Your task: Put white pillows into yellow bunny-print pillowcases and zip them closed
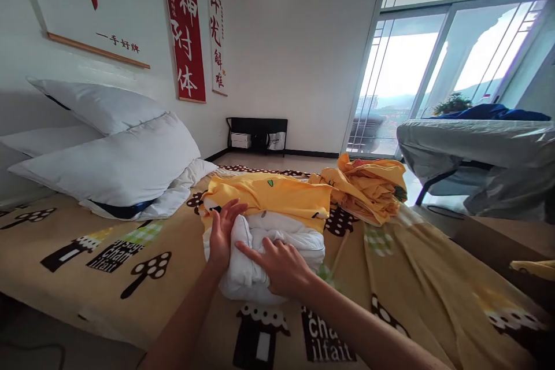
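Note:
A puffy white piece of bedding (247, 280), folded into a thick bundle, lies on the patterned bed sheet (182, 312) in front of me. Yellow printed cloth (260, 188) lies against its far side and partly over it. Whether the cloth encloses the bundle is hidden. My left hand (223, 234) rests upright along the bundle's left edge, fingers apart. On top of the bundle, my right hand (284, 266) presses down with its thumb and a finger stretched out. Neither hand visibly grips anything.
A crumpled yellow cloth pile (368, 188) sits beyond, to the right. White pillows (117, 156) are stacked at the left by the wall. A plastic-covered table (477, 139) stands at the right near the window. A low black stand (260, 127) is against the far wall.

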The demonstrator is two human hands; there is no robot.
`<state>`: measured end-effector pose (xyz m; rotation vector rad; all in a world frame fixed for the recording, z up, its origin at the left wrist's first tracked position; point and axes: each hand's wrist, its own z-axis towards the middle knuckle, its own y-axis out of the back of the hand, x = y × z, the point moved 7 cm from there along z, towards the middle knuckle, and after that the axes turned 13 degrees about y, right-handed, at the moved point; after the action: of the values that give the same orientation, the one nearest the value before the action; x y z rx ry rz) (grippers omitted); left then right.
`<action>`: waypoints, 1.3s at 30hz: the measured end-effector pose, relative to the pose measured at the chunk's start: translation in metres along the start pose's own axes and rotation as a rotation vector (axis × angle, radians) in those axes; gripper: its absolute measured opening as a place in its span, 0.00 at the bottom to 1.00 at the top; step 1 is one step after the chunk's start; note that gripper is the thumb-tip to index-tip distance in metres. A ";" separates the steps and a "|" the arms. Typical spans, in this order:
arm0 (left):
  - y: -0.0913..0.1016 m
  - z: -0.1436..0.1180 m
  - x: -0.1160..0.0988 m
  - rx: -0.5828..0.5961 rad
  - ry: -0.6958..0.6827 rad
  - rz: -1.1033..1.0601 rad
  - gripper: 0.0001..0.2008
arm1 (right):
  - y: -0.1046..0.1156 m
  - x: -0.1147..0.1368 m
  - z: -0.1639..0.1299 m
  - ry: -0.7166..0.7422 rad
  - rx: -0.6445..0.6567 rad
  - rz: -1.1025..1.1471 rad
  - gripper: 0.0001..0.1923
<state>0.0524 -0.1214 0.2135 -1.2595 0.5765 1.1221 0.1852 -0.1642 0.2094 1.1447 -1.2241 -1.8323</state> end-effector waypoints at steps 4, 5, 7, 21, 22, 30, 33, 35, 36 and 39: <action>0.002 0.000 -0.024 -0.046 -0.035 0.104 0.23 | -0.003 -0.024 -0.008 -0.066 -0.023 0.149 0.37; 0.004 -0.002 -0.034 -0.098 -0.096 0.229 0.19 | -0.004 -0.029 -0.012 -0.076 -0.027 0.186 0.33; 0.003 -0.007 -0.054 -0.172 -0.253 0.579 0.12 | -0.006 -0.037 -0.019 -0.086 -0.048 0.259 0.29; -0.010 0.062 -0.033 0.003 -0.112 1.552 0.12 | -0.008 -0.085 -0.054 -0.260 -0.266 0.346 0.29; -0.010 0.063 -0.034 0.010 -0.114 1.544 0.13 | -0.007 -0.087 -0.057 -0.260 -0.293 0.367 0.28; -0.043 0.047 -0.029 -0.217 -0.494 1.872 0.18 | -0.018 -0.048 -0.050 -0.141 -0.111 0.245 0.31; -0.054 0.051 -0.022 -0.144 -0.566 1.924 0.17 | -0.022 -0.037 -0.043 -0.118 -0.034 0.207 0.29; -0.053 0.060 -0.020 -0.105 -0.511 1.949 0.14 | -0.019 -0.035 -0.039 -0.125 -0.031 0.203 0.27; -0.050 0.066 -0.019 -0.099 -0.466 1.957 0.14 | -0.017 -0.034 -0.037 -0.124 -0.032 0.202 0.27; -0.038 0.080 -0.018 -0.107 -0.342 1.962 0.15 | -0.012 -0.027 -0.031 -0.100 -0.008 0.194 0.29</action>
<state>0.0611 -0.0489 0.2670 -0.1561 1.5543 2.8458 0.2241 -0.1479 0.2006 0.9042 -1.3339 -1.7633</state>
